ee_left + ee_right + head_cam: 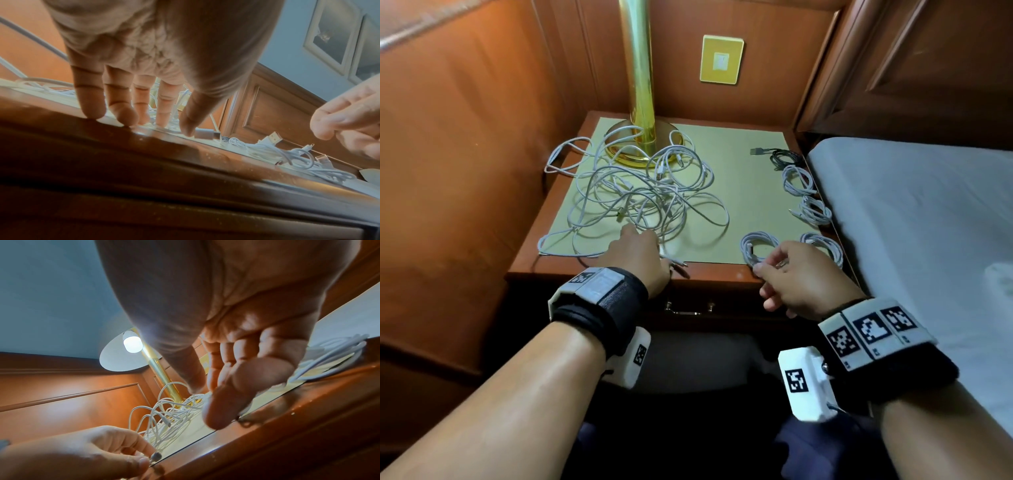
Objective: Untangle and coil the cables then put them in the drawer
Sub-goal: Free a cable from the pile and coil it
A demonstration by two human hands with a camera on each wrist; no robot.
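A tangle of white cables [640, 195] lies on the yellow-green mat [739, 192] of the wooden nightstand [715, 274]. One plug [678, 263] of the tangle reaches the front edge. My left hand [650, 250] is on it, and thumb and forefinger pinch the plug [155, 456] against the table. Several coiled cables lie along the right side: a black coil [786, 158] and white coils [798, 180], with one white coil [758, 247] nearest the front. My right hand [770, 265] hovers just beside that coil, fingers loosely curled and holding nothing. The drawer [683, 310] under the tabletop is closed.
A brass lamp [642, 102] stands at the back of the nightstand, with cable loops over its base. A bed with a grey sheet [911, 222] borders the right side. Wood panelling closes in the left and back, with a yellow wall switch [721, 61].
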